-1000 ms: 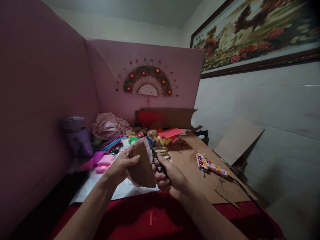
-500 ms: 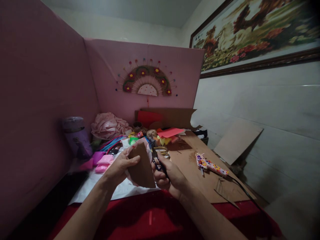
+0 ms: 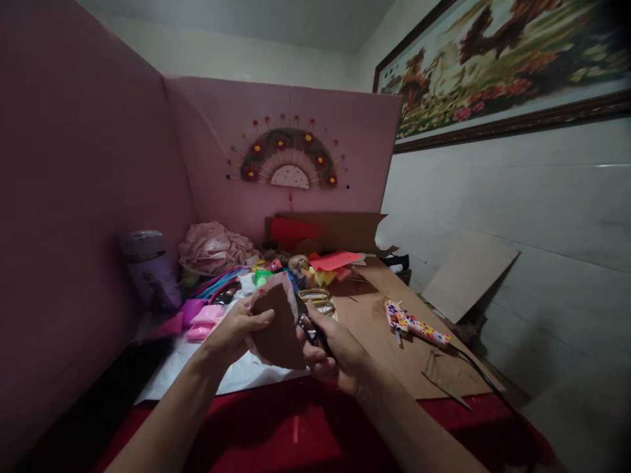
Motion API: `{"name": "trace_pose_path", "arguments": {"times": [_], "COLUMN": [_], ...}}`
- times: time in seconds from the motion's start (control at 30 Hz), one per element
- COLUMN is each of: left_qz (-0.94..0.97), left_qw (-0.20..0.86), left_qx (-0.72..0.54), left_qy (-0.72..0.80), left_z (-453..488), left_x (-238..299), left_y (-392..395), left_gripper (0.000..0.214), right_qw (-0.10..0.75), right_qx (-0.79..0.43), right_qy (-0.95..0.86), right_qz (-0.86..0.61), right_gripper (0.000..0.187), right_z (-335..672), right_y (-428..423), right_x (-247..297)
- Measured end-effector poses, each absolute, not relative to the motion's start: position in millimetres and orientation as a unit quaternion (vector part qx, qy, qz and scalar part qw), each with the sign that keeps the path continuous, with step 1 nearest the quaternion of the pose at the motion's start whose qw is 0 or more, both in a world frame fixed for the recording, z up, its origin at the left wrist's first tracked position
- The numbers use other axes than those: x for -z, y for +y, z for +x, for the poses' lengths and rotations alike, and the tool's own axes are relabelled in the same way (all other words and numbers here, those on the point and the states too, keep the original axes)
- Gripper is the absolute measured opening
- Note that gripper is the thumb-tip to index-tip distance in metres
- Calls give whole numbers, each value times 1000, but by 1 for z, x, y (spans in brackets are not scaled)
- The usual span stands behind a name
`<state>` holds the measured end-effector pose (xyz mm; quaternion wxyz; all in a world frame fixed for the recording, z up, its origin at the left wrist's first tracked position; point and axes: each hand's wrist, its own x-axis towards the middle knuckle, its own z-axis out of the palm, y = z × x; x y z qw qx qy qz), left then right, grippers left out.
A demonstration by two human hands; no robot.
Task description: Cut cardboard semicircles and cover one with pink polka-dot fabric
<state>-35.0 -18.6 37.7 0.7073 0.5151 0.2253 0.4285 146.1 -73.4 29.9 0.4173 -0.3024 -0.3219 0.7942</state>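
Observation:
My left hand [image 3: 241,328] is closed on a curved piece of brown cardboard [image 3: 279,328], its thumb lying across the front face. Pale pink fabric [image 3: 279,281] shows behind the cardboard and sticks out past its top and right edges. In my right hand [image 3: 340,348] is a pair of dark-handled scissors [image 3: 310,328], the fingers wrapped round the handles. The scissor blades point up at the fabric margin along the cardboard's right edge. Whether the blades touch the fabric I cannot tell.
A flower-patterned glue gun [image 3: 417,326] with a black cord lies on the cardboard sheet [image 3: 365,361] at right. Pink clay packets [image 3: 204,322], crumpled pink cloth [image 3: 217,246] and a purple bottle [image 3: 152,272] stand at left. A decorated fan [image 3: 290,157] hangs on the pink panel.
The scissors have closed further and tilted slightly at the fabric's right edge. Both hands hold nearly the same place, with the cardboard still in the left.

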Motion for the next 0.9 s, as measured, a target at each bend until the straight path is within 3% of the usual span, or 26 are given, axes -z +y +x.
{"name": "trace_pose_path", "arguments": {"times": [0.47, 0.9], "left_qz": [517, 525], "left_qw": [693, 708], "left_qx": [-450, -419], "left_qy": [225, 219], "left_z": [-36, -36], "left_x": [-42, -38], "left_y": [-21, -19], "left_gripper": [34, 26], "right_qw": [436, 416], "right_qx": [-806, -804], "right_qy": [-304, -327], "right_qz": [-262, -273], "right_gripper": [40, 44], "right_z": [146, 147], "right_y": [-77, -75], "right_x": [-29, -31]}}
